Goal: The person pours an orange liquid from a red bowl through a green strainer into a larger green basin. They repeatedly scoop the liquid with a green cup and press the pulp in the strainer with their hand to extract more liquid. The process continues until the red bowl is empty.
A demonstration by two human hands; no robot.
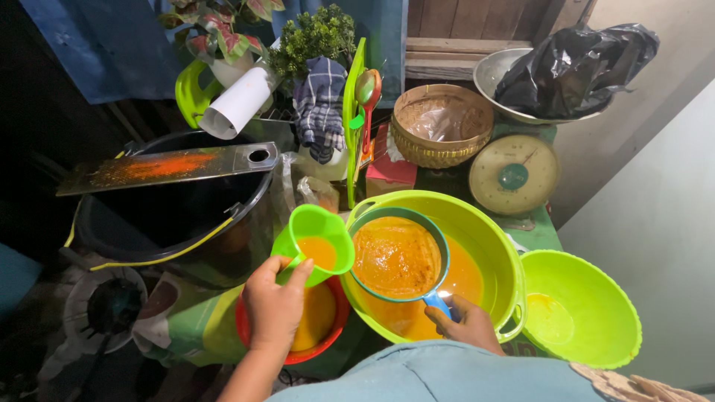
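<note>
Two hands were busy: left hand (pixel 274 307) closed around the handle of a green cup (pixel 316 244) holding orange liquid, tipped toward the strainer (pixel 398 257). Right hand (pixel 468 324) gripped the strainer's blue handle, fingers wrapped shut, keeping it inside the big green basin (pixel 497 253). Strainer was already full of orange pulp. My read: pour slowly, aim centre, keep the strainer level, or it spills over the rim. A red bowl (pixel 337 321) sat under the cup.
</note>
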